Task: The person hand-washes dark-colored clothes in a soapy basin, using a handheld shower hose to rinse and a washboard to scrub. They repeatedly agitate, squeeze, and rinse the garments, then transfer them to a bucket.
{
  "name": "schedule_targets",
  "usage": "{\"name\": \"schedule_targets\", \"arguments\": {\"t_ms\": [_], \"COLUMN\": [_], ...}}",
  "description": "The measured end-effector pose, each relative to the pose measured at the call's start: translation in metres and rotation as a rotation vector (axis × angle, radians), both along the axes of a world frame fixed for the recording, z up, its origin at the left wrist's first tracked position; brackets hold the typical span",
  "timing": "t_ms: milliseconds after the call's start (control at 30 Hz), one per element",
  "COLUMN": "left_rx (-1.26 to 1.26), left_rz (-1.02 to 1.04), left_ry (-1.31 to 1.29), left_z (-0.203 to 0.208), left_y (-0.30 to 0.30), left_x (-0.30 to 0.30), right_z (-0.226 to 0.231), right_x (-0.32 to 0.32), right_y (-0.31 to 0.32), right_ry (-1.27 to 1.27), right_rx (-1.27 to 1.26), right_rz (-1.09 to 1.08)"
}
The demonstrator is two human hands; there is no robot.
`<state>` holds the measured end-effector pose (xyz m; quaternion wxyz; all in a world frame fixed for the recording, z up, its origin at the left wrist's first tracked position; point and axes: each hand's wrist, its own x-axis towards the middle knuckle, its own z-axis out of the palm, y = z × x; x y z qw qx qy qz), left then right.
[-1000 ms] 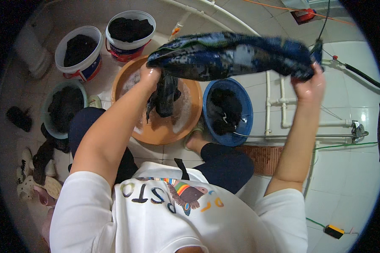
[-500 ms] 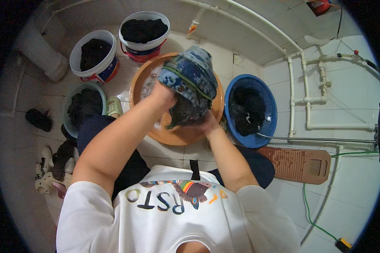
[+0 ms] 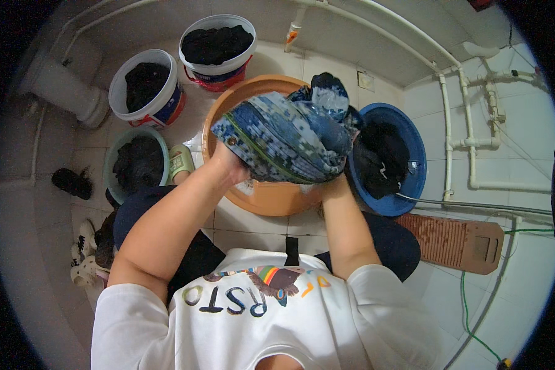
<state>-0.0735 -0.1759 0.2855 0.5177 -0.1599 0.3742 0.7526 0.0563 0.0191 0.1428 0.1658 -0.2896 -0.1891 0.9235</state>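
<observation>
A blue, grey and green pixel-camouflage garment is held bunched over an orange basin. It has a green-edged band, and its far end stands up in a wet fold. My left hand grips the garment's near left edge, its fingers mostly covered by the cloth. Under the right side is my right hand, supporting the cloth, with its fingers hidden beneath it. A little suds shows in the basin below; most of its inside is covered by the garment.
Two white buckets of dark clothes stand at the far left. A pale green basin and a blue basin flank the orange one, both with dark laundry. A brown washboard lies right, near white wall pipes. Shoes sit left.
The garment has turned and spread to the right, showing more of its patterned outside. My right hand has gone further under the cloth. The view has shifted slightly.
</observation>
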Motion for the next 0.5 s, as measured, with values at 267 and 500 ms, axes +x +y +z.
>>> {"name": "schedule_targets", "arguments": {"t_ms": [267,500], "left_rx": [-0.076,-0.136], "left_rz": [-0.197,-0.293], "left_ry": [0.193,0.767], "left_z": [-0.012,-0.023], "left_y": [-0.006,0.003], "left_x": [-0.039,-0.047], "right_z": [0.056,0.146], "right_x": [-0.037,-0.046], "right_y": [0.054,0.017], "right_ry": [-0.115,-0.183], "right_rx": [0.220,1.017], "right_rz": [0.345,0.985]}}
